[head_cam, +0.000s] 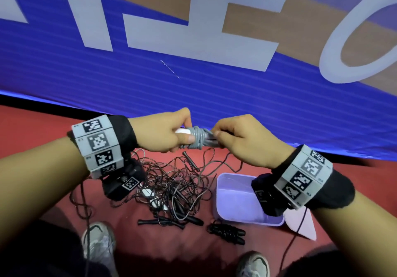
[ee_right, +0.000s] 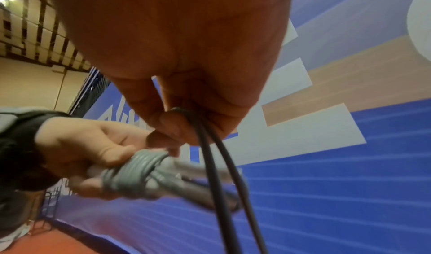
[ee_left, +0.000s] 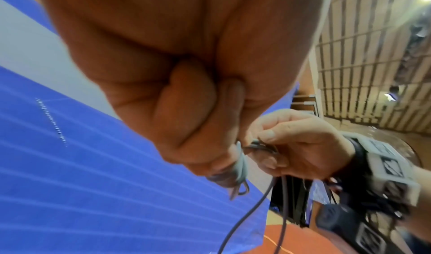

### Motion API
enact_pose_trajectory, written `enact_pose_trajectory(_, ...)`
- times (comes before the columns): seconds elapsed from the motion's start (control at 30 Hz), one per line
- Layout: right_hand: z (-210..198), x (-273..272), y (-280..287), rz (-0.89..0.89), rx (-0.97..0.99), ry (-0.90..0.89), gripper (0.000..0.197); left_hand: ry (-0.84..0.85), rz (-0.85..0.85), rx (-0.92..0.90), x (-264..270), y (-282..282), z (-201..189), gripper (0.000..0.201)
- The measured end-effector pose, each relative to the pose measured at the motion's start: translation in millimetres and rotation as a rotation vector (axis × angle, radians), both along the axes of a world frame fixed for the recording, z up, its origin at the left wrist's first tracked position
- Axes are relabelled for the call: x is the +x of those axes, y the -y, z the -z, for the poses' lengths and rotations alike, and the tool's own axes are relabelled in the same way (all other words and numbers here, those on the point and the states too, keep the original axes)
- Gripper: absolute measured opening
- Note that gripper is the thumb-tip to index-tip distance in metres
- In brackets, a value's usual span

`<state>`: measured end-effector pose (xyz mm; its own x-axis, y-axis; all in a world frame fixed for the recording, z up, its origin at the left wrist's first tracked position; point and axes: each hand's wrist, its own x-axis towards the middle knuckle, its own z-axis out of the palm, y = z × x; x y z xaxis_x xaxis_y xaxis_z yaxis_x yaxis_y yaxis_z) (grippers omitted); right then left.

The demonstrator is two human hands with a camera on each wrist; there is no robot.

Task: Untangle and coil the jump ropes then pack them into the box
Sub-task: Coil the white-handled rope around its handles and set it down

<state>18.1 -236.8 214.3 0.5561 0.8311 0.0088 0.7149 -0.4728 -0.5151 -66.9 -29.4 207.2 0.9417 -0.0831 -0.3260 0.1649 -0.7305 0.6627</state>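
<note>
A grey jump rope [head_cam: 198, 138] is wound in tight turns round its white handles, held up at chest height. My left hand [head_cam: 165, 133] grips the handle end of this bundle [ee_right: 137, 173]. My right hand [head_cam: 236, 139] pinches a loop of the grey cord [ee_right: 210, 156] at the bundle's other end, and the cord's two strands hang down from it [ee_left: 256, 202]. Below on the red floor lies a tangle of dark jump ropes [head_cam: 171, 182] with black handles. The lilac box [head_cam: 238, 201] stands open to the right of the tangle, partly hidden by my right wrist.
A coiled black rope [head_cam: 227, 232] lies in front of the box. The box's pale lid [head_cam: 303, 225] lies on the floor to its right. A large blue banner [head_cam: 193, 72] stands behind. My two shoes [head_cam: 98, 240] are at the near edge of the floor.
</note>
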Motion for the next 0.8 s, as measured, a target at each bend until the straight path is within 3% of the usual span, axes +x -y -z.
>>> enact_pose_trajectory(0.1,1,-4,-3,0.124,0.214,-0.125,0.022,0.119,-0.107,-0.165,3,-7,-6,0.017)
enact_pose_trajectory(0.2,0,-9,-9,0.215,0.487,-0.447,0.016,0.266,-0.226,-0.333,7,-4,-12,0.018)
enact_pose_trajectory(0.33,3,-12,-13,0.186,0.646,-0.680,0.014,0.354,-0.272,-0.501,8,0,-19,0.013)
enact_pose_trajectory(0.43,6,-3,-7,0.052,0.655,-0.745,0.011,0.301,-0.240,-0.690,6,-6,-25,0.018)
enact_pose_trajectory(0.63,14,8,-2,-0.133,0.524,-0.833,0.025,0.174,-0.164,-0.963,1,-12,-29,0.018)
enact_pose_trajectory(0.8,20,14,5,-0.182,0.281,-0.691,0.027,0.020,0.087,-1.037,-4,-14,-22,0.044)
